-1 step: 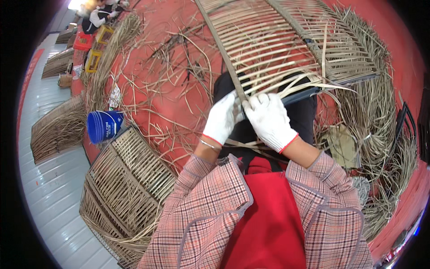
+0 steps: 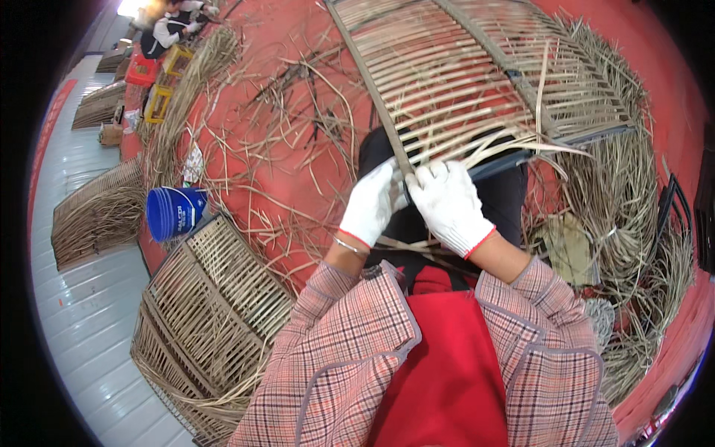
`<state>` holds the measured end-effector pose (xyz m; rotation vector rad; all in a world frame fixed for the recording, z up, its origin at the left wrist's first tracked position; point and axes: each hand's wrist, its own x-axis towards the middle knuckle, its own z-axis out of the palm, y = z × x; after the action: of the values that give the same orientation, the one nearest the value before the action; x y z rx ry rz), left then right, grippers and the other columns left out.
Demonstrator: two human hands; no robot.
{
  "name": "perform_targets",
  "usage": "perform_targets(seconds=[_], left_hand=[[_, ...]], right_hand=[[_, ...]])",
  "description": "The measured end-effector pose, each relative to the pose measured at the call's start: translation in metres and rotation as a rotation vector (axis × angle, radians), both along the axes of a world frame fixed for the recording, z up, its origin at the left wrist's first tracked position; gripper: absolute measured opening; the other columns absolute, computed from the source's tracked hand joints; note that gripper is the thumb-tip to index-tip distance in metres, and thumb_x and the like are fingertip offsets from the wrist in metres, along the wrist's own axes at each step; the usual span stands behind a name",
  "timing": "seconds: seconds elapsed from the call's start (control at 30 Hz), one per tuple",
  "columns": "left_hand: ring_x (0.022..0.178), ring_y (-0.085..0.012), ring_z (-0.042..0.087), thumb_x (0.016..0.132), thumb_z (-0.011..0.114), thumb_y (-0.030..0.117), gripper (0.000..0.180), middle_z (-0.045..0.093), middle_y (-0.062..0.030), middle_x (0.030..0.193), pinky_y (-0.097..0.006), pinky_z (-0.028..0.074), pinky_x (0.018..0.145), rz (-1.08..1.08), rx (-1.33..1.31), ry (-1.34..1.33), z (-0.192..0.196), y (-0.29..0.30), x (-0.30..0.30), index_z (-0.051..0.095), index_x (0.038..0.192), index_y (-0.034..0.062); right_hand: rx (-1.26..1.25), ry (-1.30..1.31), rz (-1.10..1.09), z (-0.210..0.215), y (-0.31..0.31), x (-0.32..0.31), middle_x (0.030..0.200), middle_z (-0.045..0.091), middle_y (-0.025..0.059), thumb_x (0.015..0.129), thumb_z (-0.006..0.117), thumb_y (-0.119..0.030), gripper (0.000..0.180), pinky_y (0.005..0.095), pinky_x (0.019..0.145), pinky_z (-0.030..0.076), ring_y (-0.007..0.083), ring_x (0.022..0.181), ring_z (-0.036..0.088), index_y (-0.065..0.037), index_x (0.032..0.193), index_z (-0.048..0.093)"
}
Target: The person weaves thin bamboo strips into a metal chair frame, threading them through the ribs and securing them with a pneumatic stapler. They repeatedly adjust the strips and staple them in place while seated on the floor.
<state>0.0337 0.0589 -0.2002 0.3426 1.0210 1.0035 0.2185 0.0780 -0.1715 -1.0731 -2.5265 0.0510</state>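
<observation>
A large panel of pale rattan strips on a dark frame slants away from my lap, with a wrapped side bar (image 2: 372, 88) and a wrapped middle bar (image 2: 488, 46). My left hand (image 2: 369, 206), in a white knit glove, closes round the panel's near left corner. Beside it my right hand (image 2: 450, 207), gloved the same way, curls its fingers over the lower end of the side bar. The thumbs and whatever lies between the fingertips are hidden. Loose pale strips (image 2: 491, 151) stick out to the right of my right hand, above the dark near rail (image 2: 500, 163).
On the red floor, scattered strips (image 2: 298, 112) lie ahead and left. A blue bucket (image 2: 173, 212) stands left, behind another woven panel (image 2: 212, 305). Bundled strips (image 2: 611, 216) and a piece of cardboard (image 2: 567, 249) lie right. Another person (image 2: 170, 31) sits far left near yellow stools (image 2: 158, 104).
</observation>
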Motion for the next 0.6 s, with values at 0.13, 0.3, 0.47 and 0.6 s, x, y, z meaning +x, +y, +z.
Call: perform_targets(seconds=[0.13, 0.3, 0.47, 0.6], left_hand=[[0.126, -0.0297, 0.059, 0.103, 0.058, 0.028, 0.056, 0.057, -0.0182, 0.139, -0.048, 0.051, 0.102, 0.0, -0.028, -0.114, 0.007, -0.008, 0.007, 0.04, 0.148, -0.0001], [0.126, -0.0179, 0.057, 0.1, 0.065, 0.028, 0.067, 0.052, -0.0095, 0.143, -0.036, 0.049, 0.104, -0.22, 0.095, 0.115, 0.014, -0.01, 0.037, 0.034, 0.152, -0.0018], [0.117, -0.0184, 0.064, 0.101, 0.062, 0.036, 0.054, 0.065, -0.0095, 0.129, -0.036, 0.054, 0.094, -0.037, 0.048, 0.296, -0.016, -0.009, 0.034, 0.052, 0.141, 0.0006], [0.102, -0.016, 0.064, 0.101, 0.059, 0.033, 0.04, 0.066, -0.0068, 0.117, -0.032, 0.054, 0.087, 0.104, 0.079, 0.236, -0.036, -0.011, 0.012, 0.061, 0.129, 0.0045]], right_hand=[[-0.028, -0.138, -0.029, -0.004, 0.005, 0.006, 0.088, 0.06, 0.0069, 0.082, 0.059, -0.018, 0.018, 0.0381, 0.079, 0.047, 0.0229, 0.09, 0.06, -0.007, 0.091, 0.068], [-0.066, -0.077, 0.03, -0.018, 0.015, 0.016, 0.087, 0.06, 0.0058, 0.084, 0.058, -0.02, 0.019, 0.0387, 0.081, 0.045, 0.0246, 0.09, 0.06, -0.009, 0.096, 0.067], [-0.2, -0.043, 0.026, -0.027, 0.019, 0.003, 0.091, 0.063, 0.0124, 0.082, 0.066, -0.023, 0.025, 0.0428, 0.082, 0.047, 0.0304, 0.092, 0.06, -0.002, 0.095, 0.066], [-0.401, 0.293, 0.056, -0.007, 0.025, -0.019, 0.073, 0.067, 0.0222, 0.085, 0.057, -0.02, 0.023, 0.053, 0.07, 0.051, 0.041, 0.065, 0.064, -0.004, 0.075, 0.071]])
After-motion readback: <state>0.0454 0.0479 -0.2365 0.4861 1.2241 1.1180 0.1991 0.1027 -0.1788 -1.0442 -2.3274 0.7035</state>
